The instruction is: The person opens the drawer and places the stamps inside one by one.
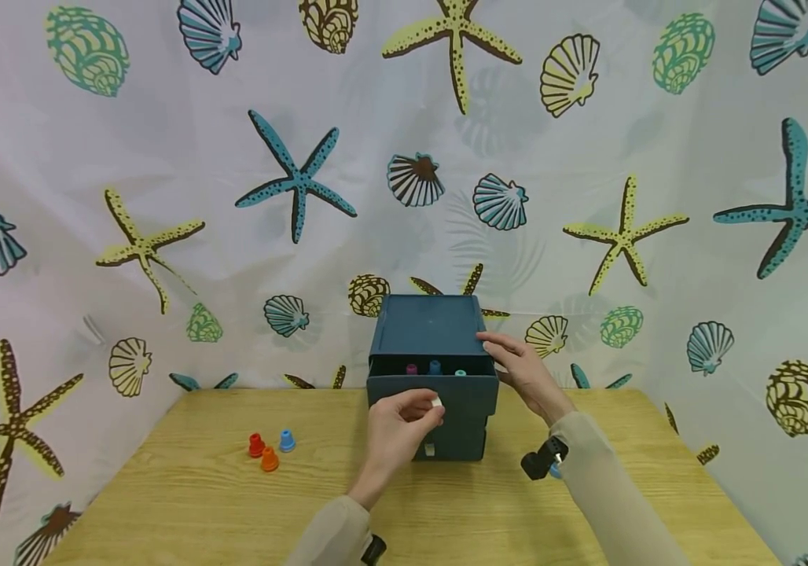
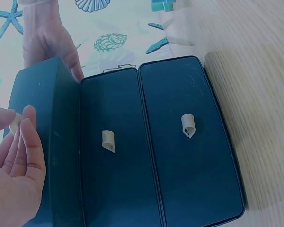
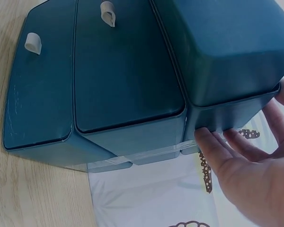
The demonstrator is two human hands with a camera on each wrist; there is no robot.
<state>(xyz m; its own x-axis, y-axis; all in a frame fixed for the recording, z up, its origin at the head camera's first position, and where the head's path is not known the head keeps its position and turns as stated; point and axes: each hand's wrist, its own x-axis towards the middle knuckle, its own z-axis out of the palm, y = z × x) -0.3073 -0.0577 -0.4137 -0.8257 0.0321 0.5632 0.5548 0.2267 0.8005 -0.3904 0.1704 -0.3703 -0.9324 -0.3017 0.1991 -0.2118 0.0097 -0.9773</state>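
Note:
A dark blue three-drawer cabinet stands at the back of the table. Its top drawer is pulled out, with a purple, a blue and a light green piece showing inside. My left hand pinches the whitish pull tab of that drawer between thumb and fingers. Lower down, the other two drawers are closed, each with its own tab. My right hand touches the cabinet's right side near the top, fingers extended along it.
Left of the cabinet, a red, an orange and a blue cone-shaped piece stand on the wooden table. Another blue piece is partly hidden by the right wrist. A shell-patterned cloth hangs behind.

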